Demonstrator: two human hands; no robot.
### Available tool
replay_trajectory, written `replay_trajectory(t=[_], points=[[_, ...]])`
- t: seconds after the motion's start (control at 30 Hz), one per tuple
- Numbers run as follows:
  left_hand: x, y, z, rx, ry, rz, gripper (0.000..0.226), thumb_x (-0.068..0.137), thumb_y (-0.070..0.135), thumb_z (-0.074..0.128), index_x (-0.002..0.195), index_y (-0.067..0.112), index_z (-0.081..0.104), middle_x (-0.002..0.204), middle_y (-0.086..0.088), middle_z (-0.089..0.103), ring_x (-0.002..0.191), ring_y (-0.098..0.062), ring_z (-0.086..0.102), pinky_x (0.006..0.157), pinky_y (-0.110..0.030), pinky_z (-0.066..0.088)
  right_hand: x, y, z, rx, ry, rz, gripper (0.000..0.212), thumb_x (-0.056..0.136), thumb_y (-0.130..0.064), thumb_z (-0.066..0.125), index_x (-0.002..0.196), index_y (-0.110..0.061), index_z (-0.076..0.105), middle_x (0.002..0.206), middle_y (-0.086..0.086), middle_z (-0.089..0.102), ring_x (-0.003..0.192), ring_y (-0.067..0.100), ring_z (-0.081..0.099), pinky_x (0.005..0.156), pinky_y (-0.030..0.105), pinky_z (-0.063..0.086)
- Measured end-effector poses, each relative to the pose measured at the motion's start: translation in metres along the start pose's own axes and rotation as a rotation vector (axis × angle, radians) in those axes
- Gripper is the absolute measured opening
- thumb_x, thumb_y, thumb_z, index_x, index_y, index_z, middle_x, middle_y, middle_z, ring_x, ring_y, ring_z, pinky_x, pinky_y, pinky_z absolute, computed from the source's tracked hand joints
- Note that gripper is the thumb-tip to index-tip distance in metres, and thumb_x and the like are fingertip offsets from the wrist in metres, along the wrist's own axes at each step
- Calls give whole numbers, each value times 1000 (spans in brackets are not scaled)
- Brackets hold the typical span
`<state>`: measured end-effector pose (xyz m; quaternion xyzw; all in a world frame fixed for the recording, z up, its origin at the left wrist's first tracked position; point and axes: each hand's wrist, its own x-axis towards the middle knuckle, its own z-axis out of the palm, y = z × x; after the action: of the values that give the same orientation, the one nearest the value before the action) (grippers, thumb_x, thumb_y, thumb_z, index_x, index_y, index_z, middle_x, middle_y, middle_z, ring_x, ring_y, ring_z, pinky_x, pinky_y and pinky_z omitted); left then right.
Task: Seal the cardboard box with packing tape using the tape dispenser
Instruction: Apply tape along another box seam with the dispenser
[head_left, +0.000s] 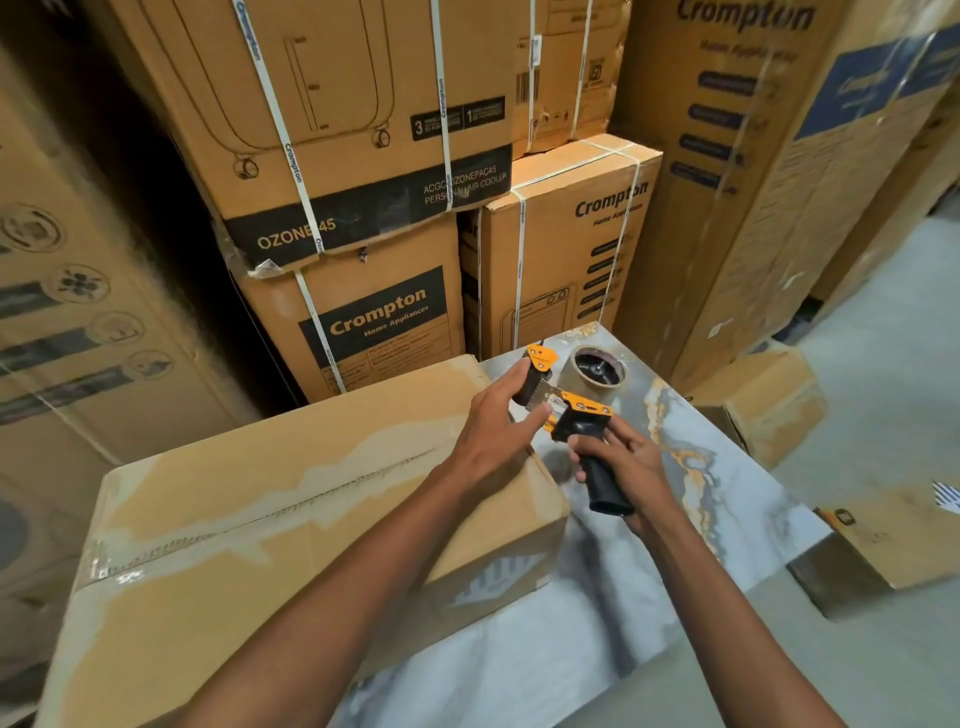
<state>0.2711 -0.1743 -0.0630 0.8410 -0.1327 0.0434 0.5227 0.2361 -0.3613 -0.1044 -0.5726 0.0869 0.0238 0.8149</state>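
Your cardboard box (291, 525) sits closest, flaps shut w/ torn old tape along the seam, just left of and below the grip, on the marbled table (727, 499). Your right hand (631, 460) is wrapped tight round the black handle of the tape dispenser (582, 415), while your left hand (496, 415) pinches its front end by the serrated blade w/ fingers curled. Tape roll (597, 371) lies flat just beyond the grip, apart from the dispenser.
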Motion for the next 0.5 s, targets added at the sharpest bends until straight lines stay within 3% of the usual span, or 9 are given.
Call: replay_trajectory(t=[0.13, 0.27, 0.37, 0.5], points=[[-1, -7, -12, -116, 88, -40, 60, 91, 8, 67, 148, 15, 49, 130, 25, 56, 113, 18, 52, 99, -12, 41, 0, -8, 17, -42, 29, -12, 41, 80, 6, 79, 116, -11, 73, 109, 14, 76, 72, 31, 68, 58, 33, 59], [-2, -13, -25, -197, 121, -85, 69, 90, 1, 63, 154, 17, 41, 146, 4, 55, 132, 1, 50, 111, -22, 42, 8, -16, 27, -102, 76, -41, 41, 78, 5, 81, 115, -13, 73, 107, 12, 77, 71, 31, 70, 59, 36, 61], [2, -17, -30, -258, 204, -110, 70, 90, -1, 61, 154, 19, 40, 142, 1, 60, 129, 0, 55, 107, -21, 46, 21, -28, 34, -191, 77, -83, 41, 77, 3, 83, 112, -16, 75, 107, 8, 77, 69, 31, 72, 61, 38, 61], [16, -22, -33, -424, 388, -197, 62, 89, -1, 60, 146, 20, 51, 127, 1, 69, 116, -6, 65, 103, -38, 54, 45, -49, 51, -325, 43, -178, 43, 74, 3, 84, 111, -20, 76, 101, 4, 77, 69, 37, 72, 58, 41, 61]])
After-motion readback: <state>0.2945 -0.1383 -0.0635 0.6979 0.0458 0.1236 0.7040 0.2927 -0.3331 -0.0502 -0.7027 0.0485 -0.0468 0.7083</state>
